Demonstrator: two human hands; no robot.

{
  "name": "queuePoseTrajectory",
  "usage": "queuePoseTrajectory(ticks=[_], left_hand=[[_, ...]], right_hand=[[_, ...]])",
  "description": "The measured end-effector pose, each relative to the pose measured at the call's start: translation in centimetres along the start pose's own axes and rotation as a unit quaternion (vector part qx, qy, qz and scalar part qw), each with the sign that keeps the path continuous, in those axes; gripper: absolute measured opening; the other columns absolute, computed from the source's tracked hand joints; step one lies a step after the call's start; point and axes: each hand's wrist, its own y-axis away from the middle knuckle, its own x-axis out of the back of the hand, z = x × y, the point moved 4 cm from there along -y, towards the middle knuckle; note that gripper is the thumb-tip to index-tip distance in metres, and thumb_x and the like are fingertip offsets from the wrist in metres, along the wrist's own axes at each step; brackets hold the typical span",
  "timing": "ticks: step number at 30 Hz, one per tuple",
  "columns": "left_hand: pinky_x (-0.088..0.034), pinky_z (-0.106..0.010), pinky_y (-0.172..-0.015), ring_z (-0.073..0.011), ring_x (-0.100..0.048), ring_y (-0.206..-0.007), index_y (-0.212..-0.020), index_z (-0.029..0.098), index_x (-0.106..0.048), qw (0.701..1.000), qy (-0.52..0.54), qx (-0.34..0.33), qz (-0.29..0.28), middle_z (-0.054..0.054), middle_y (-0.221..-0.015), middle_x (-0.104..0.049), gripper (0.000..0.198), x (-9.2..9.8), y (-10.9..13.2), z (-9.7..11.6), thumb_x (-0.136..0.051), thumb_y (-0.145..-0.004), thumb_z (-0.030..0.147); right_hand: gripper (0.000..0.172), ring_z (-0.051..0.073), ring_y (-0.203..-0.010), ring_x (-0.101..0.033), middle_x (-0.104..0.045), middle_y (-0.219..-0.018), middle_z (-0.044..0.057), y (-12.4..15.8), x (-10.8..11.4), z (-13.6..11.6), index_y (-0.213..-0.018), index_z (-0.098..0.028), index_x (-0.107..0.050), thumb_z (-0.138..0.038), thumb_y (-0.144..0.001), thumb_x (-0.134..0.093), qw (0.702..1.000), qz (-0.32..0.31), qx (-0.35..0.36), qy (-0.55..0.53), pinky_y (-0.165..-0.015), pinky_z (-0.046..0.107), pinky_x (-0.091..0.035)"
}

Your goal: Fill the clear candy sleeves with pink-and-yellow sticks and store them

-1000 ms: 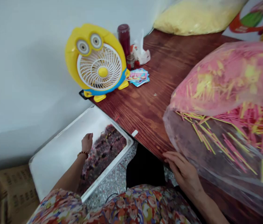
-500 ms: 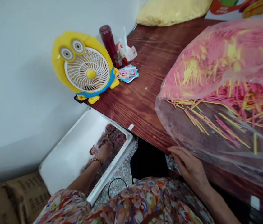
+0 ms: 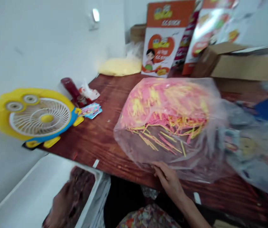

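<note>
My left hand is low at the left, over the dark purplish part of a white-rimmed tray or panel beside the table. Blur hides its fingers and anything they may hold. At the table's front edge, my right hand lies with its fingers stretched out, against the near rim of a large clear plastic bag. Inside the bag is a heap of thin pink and yellow sticks, several of them loose toward its near side.
A yellow character-shaped fan stands on the table's left corner. Behind it are a dark red bottle, tissues and colourful cards. Printed boxes and an open carton stand at the back. Plastic packages lie at right.
The view has swung up and to the right, bringing the boxes and packages into sight. My left hand has drawn nearer along the white-rimmed surface. My right hand stays at the bag's rim.
</note>
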Motion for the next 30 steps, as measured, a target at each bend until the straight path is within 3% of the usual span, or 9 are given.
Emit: queuePoseTrajectory(ticks=[3,6,11,14,19,24,25,27,30], left_hand=[[-0.054,-0.043,-0.076,-0.0312,-0.070,-0.082,-0.091,0.032,-0.064,0.991,0.089,-0.015,0.094,-0.004,-0.086,-0.074,0.026,1.3,-1.8,3.7,-0.044,-0.086,0.049],[-0.051,-0.044,-0.094,-0.0294,-0.067,-0.100,-0.109,0.031,-0.061,0.968,0.165,-0.131,0.139,-0.005,-0.110,-0.070,0.032,1.5,-1.9,11.2,-0.048,-0.086,0.049],[-0.054,-0.039,-0.090,-0.0244,-0.067,-0.099,-0.109,0.031,-0.062,0.912,0.208,-0.351,0.031,-0.005,-0.107,-0.070,0.025,-3.1,0.5,24.9,-0.050,-0.089,0.038],[-0.055,-0.040,-0.091,-0.0250,-0.066,-0.103,-0.112,0.030,-0.064,0.868,0.202,-0.451,-0.049,-0.008,-0.107,-0.070,0.027,-6.7,2.6,30.6,-0.050,-0.090,0.033],[-0.047,-0.045,-0.104,-0.0259,-0.059,-0.119,-0.121,0.029,-0.061,0.849,0.208,-0.477,-0.098,-0.010,-0.123,-0.065,0.034,-9.8,2.6,36.4,-0.048,-0.091,0.034],[-0.039,-0.047,-0.112,-0.0297,-0.048,-0.134,-0.142,0.023,-0.042,0.856,0.197,-0.445,-0.176,-0.015,-0.144,-0.051,0.069,-10.6,-2.5,40.6,-0.063,-0.080,0.047],[-0.039,-0.046,-0.111,-0.0297,-0.046,-0.136,-0.146,0.023,-0.037,0.857,0.190,-0.440,-0.188,-0.015,-0.147,-0.048,0.074,-10.4,-3.5,41.3,-0.063,-0.081,0.048],[-0.042,-0.044,-0.108,-0.0300,-0.043,-0.138,-0.150,0.023,-0.028,0.865,0.183,-0.423,-0.201,-0.017,-0.152,-0.040,0.080,-9.6,-5.3,42.5,-0.062,-0.082,0.050],[-0.044,-0.043,-0.106,-0.0309,-0.042,-0.138,-0.152,0.021,-0.021,0.879,0.176,-0.415,-0.156,-0.020,-0.156,-0.031,0.085,-7.4,-6.4,44.3,-0.062,-0.083,0.050]], right_hand=[[0.025,0.014,-0.058,-0.062,-0.065,-0.070,0.001,0.5,1.7,2.4,-0.104,-0.019,-0.068,-0.027,-0.097,-0.045,0.996,0.048,-0.072,-0.005,-0.060,0.025,-0.051],[0.025,0.014,-0.055,-0.061,-0.065,-0.069,0.001,1.6,2.1,4.4,-0.100,-0.019,-0.068,-0.027,-0.095,-0.045,0.991,0.066,-0.107,-0.039,-0.056,0.024,-0.049],[0.027,0.015,-0.059,-0.062,-0.064,-0.071,0.002,2.4,1.6,5.6,-0.096,-0.020,-0.070,-0.028,-0.095,-0.044,0.990,0.087,-0.094,-0.064,-0.059,0.025,-0.047],[0.026,0.015,-0.060,-0.061,-0.064,-0.069,0.001,2.3,2.0,5.5,-0.094,-0.021,-0.070,-0.029,-0.094,-0.046,0.986,0.104,-0.090,-0.096,-0.058,0.024,-0.046],[0.023,0.014,-0.059,-0.060,-0.063,-0.069,0.000,2.6,2.4,5.6,-0.092,-0.022,-0.071,-0.025,-0.092,-0.049,0.978,0.123,-0.103,-0.136,-0.059,0.024,-0.045],[0.021,0.013,-0.057,-0.061,-0.066,-0.072,-0.001,2.5,3.3,5.0,-0.093,-0.021,-0.070,-0.024,-0.091,-0.050,0.959,0.118,-0.135,-0.218,-0.059,0.023,-0.046],[0.022,0.013,-0.060,-0.063,-0.068,-0.075,0.000,2.0,4.2,4.7,-0.096,-0.021,-0.070,-0.026,-0.092,-0.049,0.954,0.119,-0.141,-0.236,-0.060,0.024,-0.048],[0.021,0.017,-0.088,-0.067,-0.072,-0.094,0.004,0.2,7.3,4.1,-0.102,-0.021,-0.069,-0.029,-0.092,-0.052,0.964,0.139,-0.098,-0.206,-0.079,0.027,-0.051],[0.026,0.019,-0.105,-0.064,-0.071,-0.111,0.007,-4.1,13.1,4.1,-0.111,-0.021,-0.066,-0.033,-0.095,-0.050,0.980,0.155,-0.036,-0.122,-0.092,0.033,-0.050]])
